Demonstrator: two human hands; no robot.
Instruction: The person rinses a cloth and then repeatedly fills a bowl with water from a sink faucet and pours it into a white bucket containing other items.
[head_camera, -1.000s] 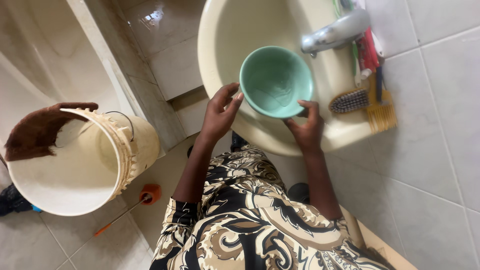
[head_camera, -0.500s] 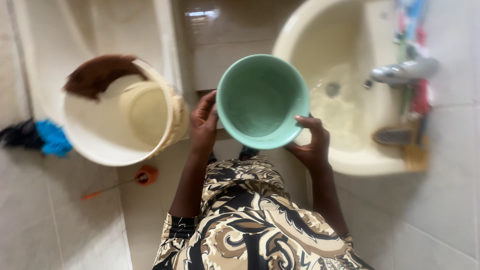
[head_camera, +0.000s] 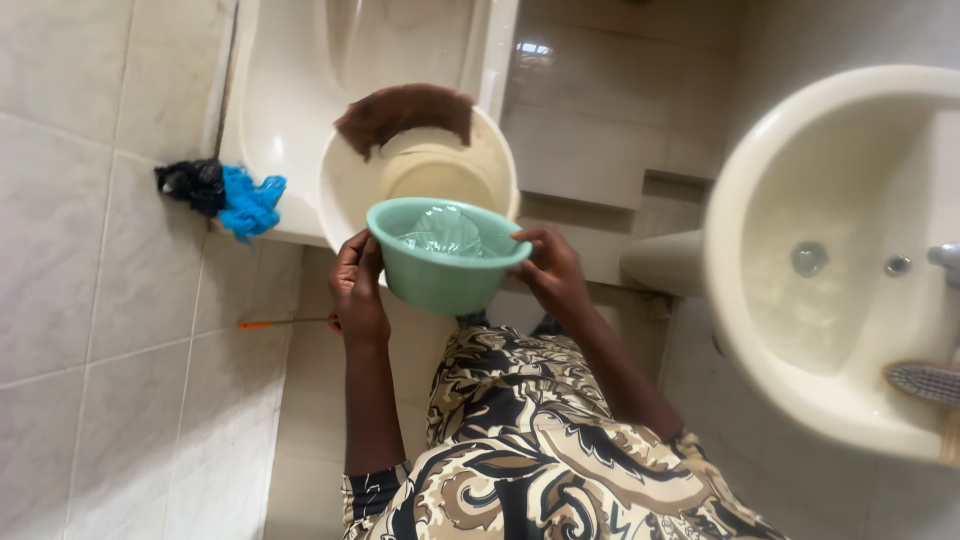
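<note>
both hands carry a mint-green plastic bowl (head_camera: 447, 262) with clear water in it, held in front of the body just below the middle of the view. the left hand (head_camera: 357, 288) clasps the bowl's wall at its 9 o'clock side, fingers curled round the outside; the right hand (head_camera: 551, 266) grips the rim at 3 o'clock, thumb hooked over the lip and fingers under. each hand is closed firmly on the bowl, one opposite the other.

at 12 o'clock from the bowl, just beyond it, stands a cream plastic bucket (head_camera: 345, 195) with a brown cloth (head_camera: 403, 112) draped over its far rim. the bucket sits against the edge of a pale bathtub (head_camera: 290, 90). a blue and black rag (head_camera: 222, 193) lies on the tub's edge at 9 o'clock from the bucket. an orange-handled tool (head_camera: 283, 322) rests on the tiled floor (head_camera: 150, 400) by the left hand. a cream washbasin (head_camera: 760, 330) is well apart at 3 o'clock, with a brush (head_camera: 925, 382) on its rim.

to carry this well, i judge the rim should stay level, the two grips balanced, and any tilt should be slow with the near lip low over the bucket's mouth, so the water does not slop onto the tiles.
</note>
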